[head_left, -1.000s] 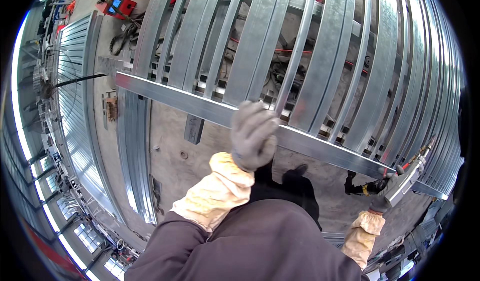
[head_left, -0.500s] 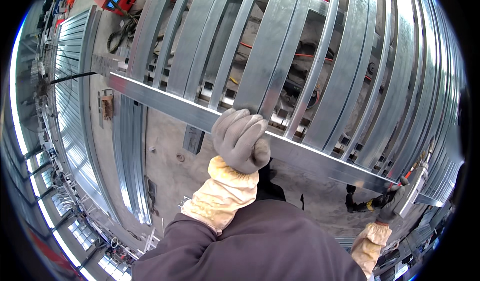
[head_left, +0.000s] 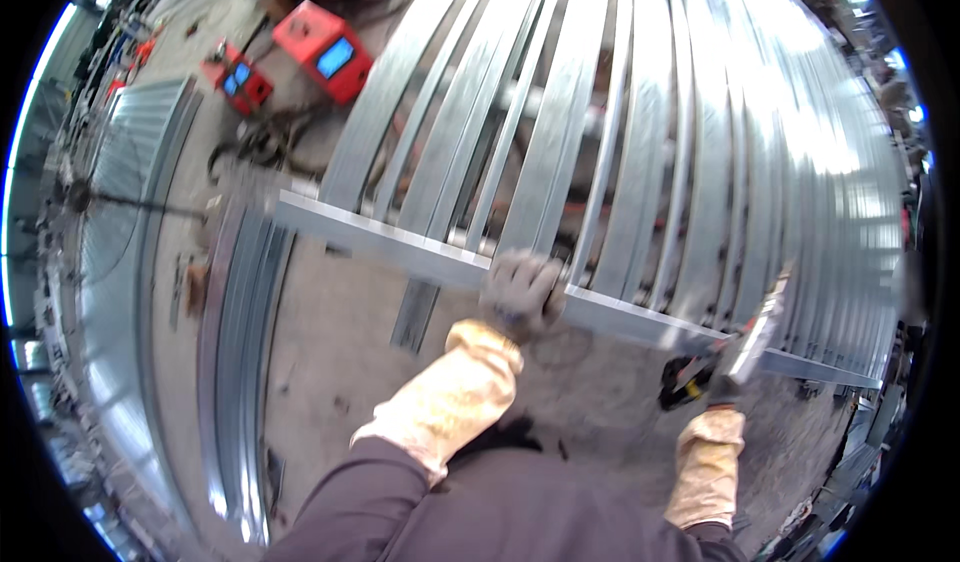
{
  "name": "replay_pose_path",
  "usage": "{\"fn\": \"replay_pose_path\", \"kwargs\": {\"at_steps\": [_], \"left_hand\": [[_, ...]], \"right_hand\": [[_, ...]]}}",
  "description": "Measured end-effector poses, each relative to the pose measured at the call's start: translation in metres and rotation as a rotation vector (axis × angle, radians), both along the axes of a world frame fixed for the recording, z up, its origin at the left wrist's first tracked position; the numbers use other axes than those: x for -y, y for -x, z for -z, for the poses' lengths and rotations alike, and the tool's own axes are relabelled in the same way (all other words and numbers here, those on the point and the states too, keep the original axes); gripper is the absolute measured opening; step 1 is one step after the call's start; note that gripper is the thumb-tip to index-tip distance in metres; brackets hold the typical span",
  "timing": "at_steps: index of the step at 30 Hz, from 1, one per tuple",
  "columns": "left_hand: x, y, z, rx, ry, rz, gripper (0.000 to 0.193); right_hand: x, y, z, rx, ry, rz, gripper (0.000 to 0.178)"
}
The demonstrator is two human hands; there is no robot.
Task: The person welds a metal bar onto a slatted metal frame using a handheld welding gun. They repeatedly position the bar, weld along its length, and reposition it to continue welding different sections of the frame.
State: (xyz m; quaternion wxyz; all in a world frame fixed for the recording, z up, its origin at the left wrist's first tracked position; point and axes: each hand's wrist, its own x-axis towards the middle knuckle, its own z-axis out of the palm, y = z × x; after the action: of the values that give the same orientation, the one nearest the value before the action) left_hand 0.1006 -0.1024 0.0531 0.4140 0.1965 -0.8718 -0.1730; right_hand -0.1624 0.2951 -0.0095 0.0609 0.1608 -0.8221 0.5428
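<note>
My left hand point(head_left: 522, 290), in a grey glove with a pale cuff, is closed over the top edge of the near metal rail point(head_left: 385, 245). This rail runs along the ends of several long silvery metal bars point(head_left: 545, 177), laid side by side with gaps between them. To the right, my right hand point(head_left: 728, 384) is closed around a long, narrow silver-coloured tool point(head_left: 757, 340) that points up and away over the bars. Blur hides the tool's exact kind. A dark item with a yellow part point(head_left: 684, 382) shows just left of that hand, below the rail.
Two red machines with blue screens, a larger one point(head_left: 322, 54) and a smaller one point(head_left: 238, 80), stand at the far left near dark cables point(head_left: 262, 144). Long metal profiles point(head_left: 240, 362) lie on the left, beside a ribbed metal stack point(head_left: 120, 292). A short metal piece point(head_left: 413, 317) sits below the rail.
The view has shifted, bringing the larger red machine fully into sight. My right hand and its silver tool have moved inward and up from the lower right. My left hand stays on the rail.
</note>
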Motion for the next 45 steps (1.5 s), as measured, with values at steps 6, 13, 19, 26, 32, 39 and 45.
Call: {"fn": "replay_pose_path", "kwargs": {"at_steps": [6,13,19,26,32,39,45], "left_hand": [[0.009,-0.003,-0.009,0.178,-0.021,0.195,0.039],[-0.014,-0.015,-0.013,0.153,-0.231,0.479,0.045],[0.038,-0.059,0.002,0.084,-0.312,0.283,0.047],[0.12,-0.177,-0.014,-0.124,-0.417,-0.343,0.028],[0.171,-0.253,-0.016,0.119,-0.249,-0.645,0.028],[0.239,-0.259,0.008,-0.003,-0.301,-0.639,0.024],[0.279,-0.258,0.03,-0.088,-0.554,-0.271,0.026]], "right_hand": [[0.125,-0.025,-0.028,0.018,-0.079,-0.1,0.054],[0.161,-0.098,-0.08,-0.028,-0.182,-0.187,0.08],[0.164,-0.075,-0.082,-0.043,-0.233,-0.171,0.072],[0.158,-0.095,-0.09,0.32,-0.032,-0.172,0.022],[0.133,-0.091,-0.066,0.485,0.163,-0.175,0.053],[0.14,-0.09,-0.077,0.071,-0.17,-0.288,0.035],[0.182,-0.133,-0.079,0.216,-0.136,-0.219,0.047]]}}
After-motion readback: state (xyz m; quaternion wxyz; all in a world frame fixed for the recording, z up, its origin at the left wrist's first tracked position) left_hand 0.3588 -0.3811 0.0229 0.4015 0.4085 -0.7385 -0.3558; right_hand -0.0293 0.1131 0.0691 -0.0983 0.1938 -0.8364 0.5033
